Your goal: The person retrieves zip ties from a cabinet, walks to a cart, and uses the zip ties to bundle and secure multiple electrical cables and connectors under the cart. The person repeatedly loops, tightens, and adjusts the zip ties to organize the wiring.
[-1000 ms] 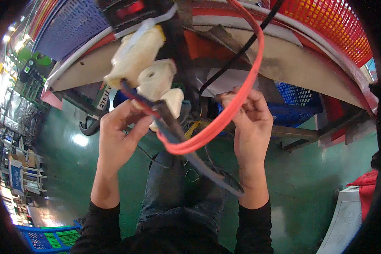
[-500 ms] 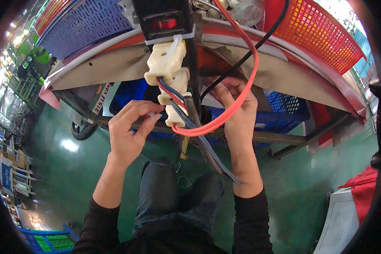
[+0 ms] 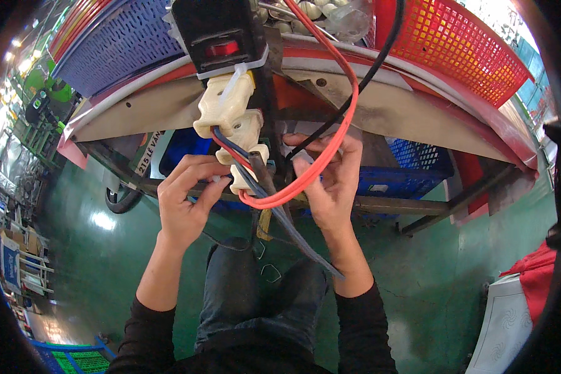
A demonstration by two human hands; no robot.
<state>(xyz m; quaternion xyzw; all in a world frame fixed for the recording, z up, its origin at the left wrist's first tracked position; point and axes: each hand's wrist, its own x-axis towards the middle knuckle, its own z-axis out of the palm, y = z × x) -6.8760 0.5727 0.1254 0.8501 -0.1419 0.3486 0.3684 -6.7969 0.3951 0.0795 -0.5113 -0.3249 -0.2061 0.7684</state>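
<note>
A black box with a red rocker switch (image 3: 222,49) hangs in front of me, a white cable tie (image 3: 235,80) round its lower end. Below it, cream plastic connectors (image 3: 225,107) are stacked, with red, blue and grey wires coming out. My left hand (image 3: 187,198) is closed left of the lowest connector, thumb and forefinger pinching a small whitish plastic piece (image 3: 217,179). On the other side, behind the looped red wires (image 3: 321,168), my right hand (image 3: 338,187) has its fingers curled and thumb raised. Something pale shows by its fingertips, too covered to name.
Above, a worktable with a draped edge (image 3: 393,93) carries a blue-purple basket (image 3: 121,47), a red basket (image 3: 455,53) and round metal parts (image 3: 287,15). A black cable (image 3: 361,81) runs down to the right hand. A blue crate (image 3: 386,181) stands beneath, behind a metal bar (image 3: 399,204).
The black box and connectors have shifted left and slightly down. My right hand has come left with them, its thumb now more visible. My left hand has barely moved and keeps its pinch.
</note>
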